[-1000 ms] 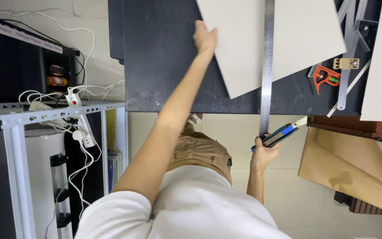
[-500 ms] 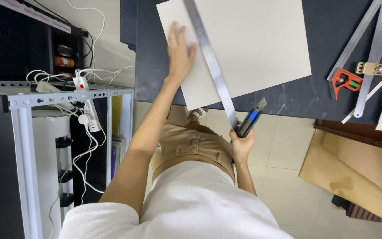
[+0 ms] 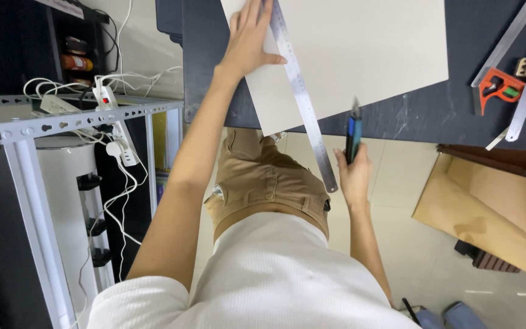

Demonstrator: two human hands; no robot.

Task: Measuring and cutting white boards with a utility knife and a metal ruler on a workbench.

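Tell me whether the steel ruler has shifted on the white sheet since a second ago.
Yes. The steel ruler lay right of the white sheet before; it now lies slantwise across its left part, under the left hand.

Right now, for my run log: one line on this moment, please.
left hand: flat on steel ruler | ruler: across white sheet | right hand: grips blue utility knife | knife: off sheet
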